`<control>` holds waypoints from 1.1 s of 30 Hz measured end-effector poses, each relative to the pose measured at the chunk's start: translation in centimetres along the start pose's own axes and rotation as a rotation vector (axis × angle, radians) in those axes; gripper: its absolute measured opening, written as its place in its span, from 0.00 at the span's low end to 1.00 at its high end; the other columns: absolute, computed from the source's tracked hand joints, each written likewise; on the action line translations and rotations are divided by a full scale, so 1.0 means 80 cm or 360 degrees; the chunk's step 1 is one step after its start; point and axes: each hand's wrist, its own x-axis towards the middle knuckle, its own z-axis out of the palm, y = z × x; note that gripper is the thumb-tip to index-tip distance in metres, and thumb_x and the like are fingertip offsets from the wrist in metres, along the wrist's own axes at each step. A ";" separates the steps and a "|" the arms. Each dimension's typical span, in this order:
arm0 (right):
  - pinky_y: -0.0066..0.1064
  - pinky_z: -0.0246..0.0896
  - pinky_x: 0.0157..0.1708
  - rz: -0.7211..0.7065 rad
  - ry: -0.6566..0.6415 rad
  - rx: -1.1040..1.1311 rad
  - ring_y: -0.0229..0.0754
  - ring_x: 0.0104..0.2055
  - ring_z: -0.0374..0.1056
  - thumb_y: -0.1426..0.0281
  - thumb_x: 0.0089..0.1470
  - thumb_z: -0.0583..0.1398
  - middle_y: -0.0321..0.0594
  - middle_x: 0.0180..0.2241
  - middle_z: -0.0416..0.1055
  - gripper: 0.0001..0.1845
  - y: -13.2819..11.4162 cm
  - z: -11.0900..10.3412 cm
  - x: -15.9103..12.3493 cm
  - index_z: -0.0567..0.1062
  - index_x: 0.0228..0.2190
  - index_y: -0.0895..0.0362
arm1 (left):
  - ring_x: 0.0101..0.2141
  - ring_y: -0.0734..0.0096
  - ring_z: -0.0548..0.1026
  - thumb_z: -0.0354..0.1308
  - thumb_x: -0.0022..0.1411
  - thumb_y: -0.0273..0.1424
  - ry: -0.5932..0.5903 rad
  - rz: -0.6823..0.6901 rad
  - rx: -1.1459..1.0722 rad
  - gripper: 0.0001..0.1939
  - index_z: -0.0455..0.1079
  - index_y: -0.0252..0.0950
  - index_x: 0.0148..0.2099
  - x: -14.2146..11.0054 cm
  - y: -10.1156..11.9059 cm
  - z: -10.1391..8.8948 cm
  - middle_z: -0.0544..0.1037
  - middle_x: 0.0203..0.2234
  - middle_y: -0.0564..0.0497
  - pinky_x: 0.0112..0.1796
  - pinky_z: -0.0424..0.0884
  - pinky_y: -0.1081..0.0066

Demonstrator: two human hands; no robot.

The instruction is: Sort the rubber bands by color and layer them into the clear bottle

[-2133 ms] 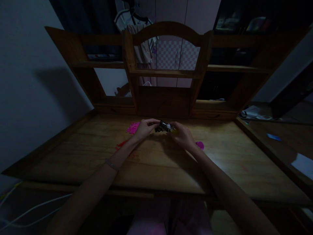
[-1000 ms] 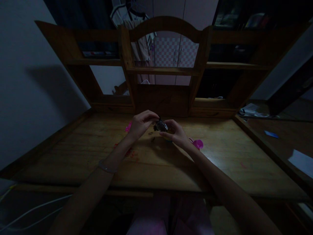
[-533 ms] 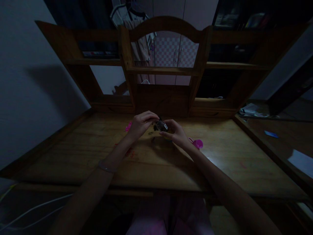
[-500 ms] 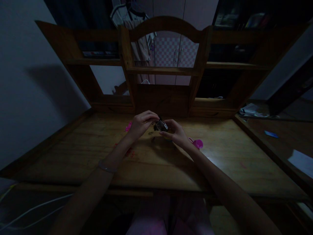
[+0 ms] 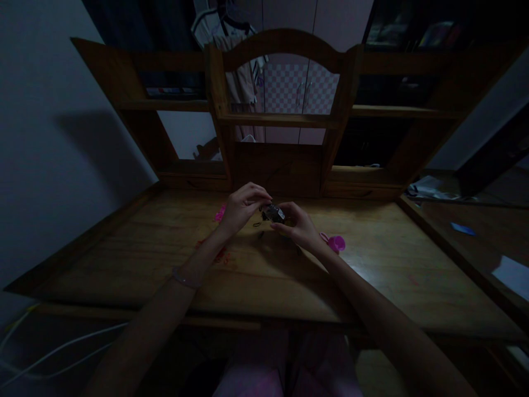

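The fingers of the left hand (image 5: pixel 239 208) are drawn together in a narrow pinch, and the upper left end of a small dark packet (image 5: pixel 273 213) is gripped between the thumb and fingertips. Whether anything else is pinched there cannot be told. By the right hand (image 5: pixel 301 227) the opposite end is held: the thumb is placed below and the forefinger above, the two being parted only by about the packet's thickness. The remaining right fingers are curled and partly hidden.

The dark packet is held between the two hands, above the middle of the worktop (image 5: pixel 268 292), and is tilted down toward the right. Its surface is seen as black and glossy, with pale glints and a whitish patch near the right-hand end. Its contents cannot be made out in the dim light.

Beneath and to the left of it, a small dark loop (image 5: pixel 257 224) is noted on the worktop. A pink pile (image 5: pixel 220 213) and scattered red pieces (image 5: pixel 223 256) are partly covered by the left hand and forearm. A magenta cup (image 5: pixel 337 243) is found just beside the right forearm.
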 end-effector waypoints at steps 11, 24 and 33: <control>0.36 0.65 0.44 0.0005 -0.0003 0.0012 0.42 0.42 0.70 0.64 0.45 0.67 0.39 0.40 0.73 0.22 0.003 -0.001 0.000 0.71 0.42 0.54 | 0.39 0.69 0.75 0.62 0.59 0.30 -0.0003 0.0004 0.0040 0.04 0.77 0.39 0.38 -0.002 0.006 0.002 0.76 0.35 0.50 0.38 0.73 0.71; 0.37 0.64 0.47 -0.0065 0.0047 0.0008 0.43 0.43 0.70 0.67 0.46 0.67 0.39 0.42 0.72 0.21 0.006 -0.002 0.000 0.71 0.42 0.54 | 0.34 0.72 0.77 0.58 0.62 0.27 0.0039 -0.0026 -0.0033 0.08 0.76 0.39 0.42 -0.003 0.005 0.004 0.76 0.36 0.51 0.38 0.74 0.70; 0.37 0.64 0.47 -0.0062 0.0056 0.0005 0.42 0.43 0.69 0.65 0.46 0.67 0.39 0.41 0.72 0.21 0.011 -0.002 0.000 0.71 0.43 0.54 | 0.44 0.66 0.78 0.56 0.65 0.32 0.0148 -0.0165 -0.0256 0.09 0.74 0.37 0.46 -0.001 0.007 0.008 0.78 0.42 0.47 0.49 0.74 0.62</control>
